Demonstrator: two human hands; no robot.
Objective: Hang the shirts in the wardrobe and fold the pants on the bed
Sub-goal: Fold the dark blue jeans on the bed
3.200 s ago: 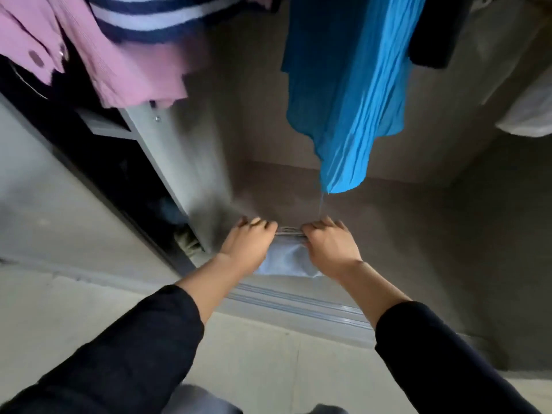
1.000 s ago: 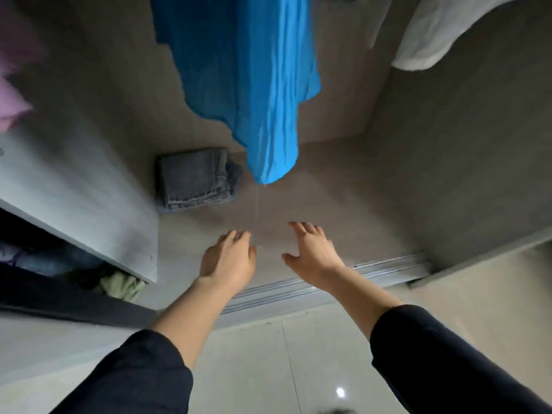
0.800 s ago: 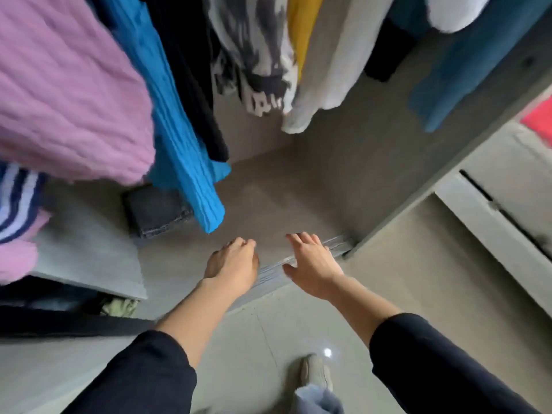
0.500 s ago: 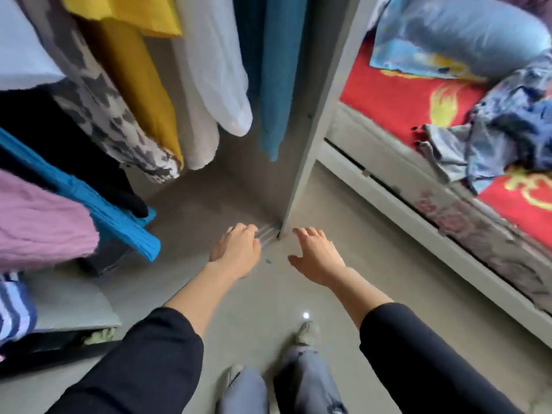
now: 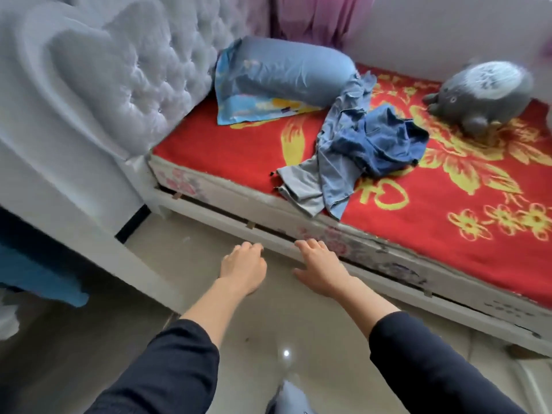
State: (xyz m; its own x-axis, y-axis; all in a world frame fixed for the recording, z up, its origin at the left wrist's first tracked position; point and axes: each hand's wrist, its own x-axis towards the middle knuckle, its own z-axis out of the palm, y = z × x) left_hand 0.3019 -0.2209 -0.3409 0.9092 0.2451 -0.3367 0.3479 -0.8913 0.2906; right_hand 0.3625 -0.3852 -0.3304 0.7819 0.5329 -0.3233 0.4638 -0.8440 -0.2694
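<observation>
Both hands are held empty with fingers relaxed at lower centre, left hand and right hand. The crumpled denim clothes lie on the bed, up-right, nearer the right hand.

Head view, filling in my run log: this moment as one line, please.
left hand: open, empty | right hand: open, empty | clothes heap: crumpled on bed | step: nothing picked up yet
</observation>
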